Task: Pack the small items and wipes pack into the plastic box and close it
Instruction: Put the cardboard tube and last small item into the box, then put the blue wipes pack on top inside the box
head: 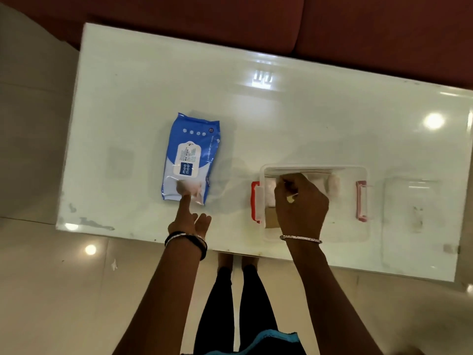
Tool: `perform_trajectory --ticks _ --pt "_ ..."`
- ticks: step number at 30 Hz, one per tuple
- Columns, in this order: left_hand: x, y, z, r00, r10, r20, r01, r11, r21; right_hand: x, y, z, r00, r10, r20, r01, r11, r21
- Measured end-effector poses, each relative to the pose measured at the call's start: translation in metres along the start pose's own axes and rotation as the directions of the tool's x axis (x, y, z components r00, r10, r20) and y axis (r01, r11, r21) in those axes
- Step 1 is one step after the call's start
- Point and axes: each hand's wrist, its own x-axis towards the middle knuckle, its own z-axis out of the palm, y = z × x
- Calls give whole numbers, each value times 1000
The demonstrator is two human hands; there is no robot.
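Wipes pack, blue w/ white label, lies flat on the glossy white table, left of centre of the frame. Left hand reaches up from the bottom edge, index finger stretched out and touching the pack's near end, other fingers loose and apart, gripping nothing. Clear plastic box sits at centre-right near the table's lower edge, open, w/ a red latch on its left side and a paler red latch on its right. Right hand is down inside the box, fingers curled together around sth small; can't tell what. White bundles and a brown cardboard piece lie in the box beside the hand. Clear lid rests on the table just right of the box. Bangles on both wrists. Dark red sofa runs along the top of the frame.
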Motion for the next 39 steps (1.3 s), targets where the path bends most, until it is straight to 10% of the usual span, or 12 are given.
perform_trajectory --ticks 8,18,28,39 --pt "26 35 3 945 -35 326 97 979 -177 35 -62 62 969 -214 121 196 970 141" --pt "60 41 -12 978 -4 209 -6 999 46 108 -87 154 707 -106 699 170 985 -24" --pt "74 52 -28 897 171 407 -170 985 -40 100 -70 157 737 135 662 -85 991 -108" --pt "22 39 -37 770 274 576 -385 920 77 43 -46 46 839 241 488 -442 825 353"
